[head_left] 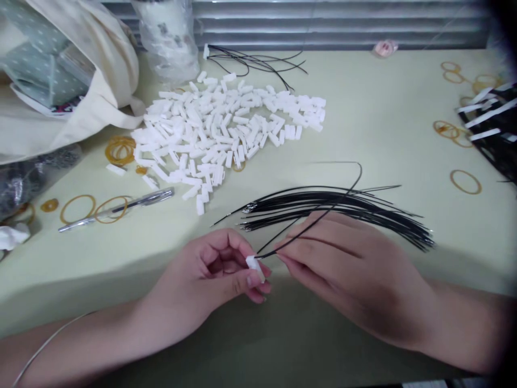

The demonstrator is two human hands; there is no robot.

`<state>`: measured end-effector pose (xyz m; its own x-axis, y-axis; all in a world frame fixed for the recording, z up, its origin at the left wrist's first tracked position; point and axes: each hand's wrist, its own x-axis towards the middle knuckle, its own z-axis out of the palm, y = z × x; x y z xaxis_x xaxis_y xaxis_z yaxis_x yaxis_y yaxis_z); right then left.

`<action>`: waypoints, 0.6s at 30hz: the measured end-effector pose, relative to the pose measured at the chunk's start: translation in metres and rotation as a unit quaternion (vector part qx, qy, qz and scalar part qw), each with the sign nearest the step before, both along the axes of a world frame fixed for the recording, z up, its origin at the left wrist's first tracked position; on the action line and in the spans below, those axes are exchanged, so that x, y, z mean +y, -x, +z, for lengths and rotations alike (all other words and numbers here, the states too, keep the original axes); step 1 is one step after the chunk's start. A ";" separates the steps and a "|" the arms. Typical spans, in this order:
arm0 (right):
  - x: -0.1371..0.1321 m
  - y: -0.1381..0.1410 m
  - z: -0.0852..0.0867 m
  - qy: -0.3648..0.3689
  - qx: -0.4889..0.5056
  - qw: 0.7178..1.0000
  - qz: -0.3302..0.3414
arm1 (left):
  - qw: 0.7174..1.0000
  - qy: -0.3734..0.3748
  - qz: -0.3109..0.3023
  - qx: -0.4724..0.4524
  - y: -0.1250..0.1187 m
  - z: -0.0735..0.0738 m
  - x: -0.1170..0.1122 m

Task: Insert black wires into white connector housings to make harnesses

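Observation:
Between thumb and fingers, my left hand (218,275) pinches a small white connector housing (255,268). My right hand (339,264) is closed on a thin black wire (313,225), close to the wire's end. That end meets the top of the housing; whether it sits inside cannot be made out. The wire loops up and bends over beyond my right hand. A second black strand also runs to the housing. Just past my right hand lies a bundle of black wires (343,202) with metal tips, partly covered by my fingers.
A heap of white connector housings (218,124) spreads at the back. Left are a pen (141,200), rubber bands (120,150) and a cloth bag (109,70). A wired connector (207,52) lies behind the heap. More black wires (495,121) and a rubber band (466,182) lie right.

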<state>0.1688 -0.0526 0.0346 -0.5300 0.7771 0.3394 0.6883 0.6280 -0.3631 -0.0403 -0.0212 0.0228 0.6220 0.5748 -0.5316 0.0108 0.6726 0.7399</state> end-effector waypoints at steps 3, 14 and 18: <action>-0.001 0.001 0.000 -0.022 -0.009 1.000 -0.009 | 1.000 -0.001 0.003 -0.004 0.000 -0.001 0.000; -0.005 0.009 0.006 -0.016 0.018 0.999 -0.031 | 1.000 -0.001 0.015 -0.015 -0.001 -0.001 -0.001; -0.004 0.015 0.005 -0.016 0.040 0.999 -0.018 | 1.000 0.011 0.016 -0.015 0.000 0.001 -0.001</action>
<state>0.1536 -0.0564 0.0399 -0.4721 0.7832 0.4047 0.6802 0.6156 -0.3980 -0.0399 -0.0223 0.0241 0.6197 0.5832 -0.5252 -0.0330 0.6879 0.7251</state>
